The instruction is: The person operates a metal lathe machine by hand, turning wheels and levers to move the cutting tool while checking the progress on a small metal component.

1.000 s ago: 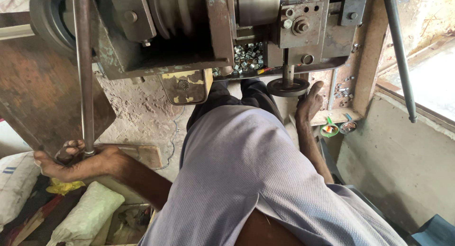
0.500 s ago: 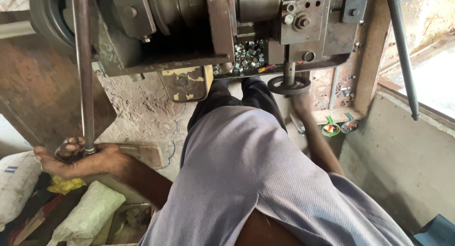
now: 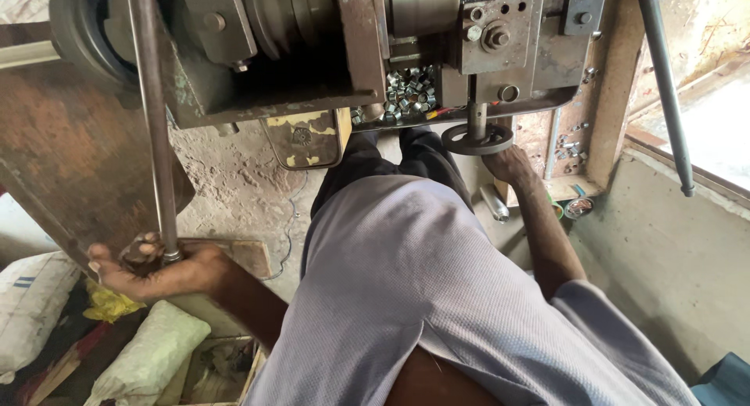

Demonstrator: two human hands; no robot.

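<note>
Far left, white woven sacks (image 3: 35,304) lie on the floor. Our left hand (image 3: 160,267) is cupped, palm up, fingers curled round the dark knob at the foot of the long rusty steel rod (image 3: 152,125) that hangs off the grimy grey metal machine (image 3: 312,46). Centre, a heap of small shiny metal nuts (image 3: 406,93) sits in the machine's recess. Right, our right hand (image 3: 509,164) sits against the underside of the small round black handwheel (image 3: 477,138); how tightly it grips, we cannot tell. Risks: greasy knob slips out of the palm; sleeve or fingers near rotating parts could get caught.
</note>
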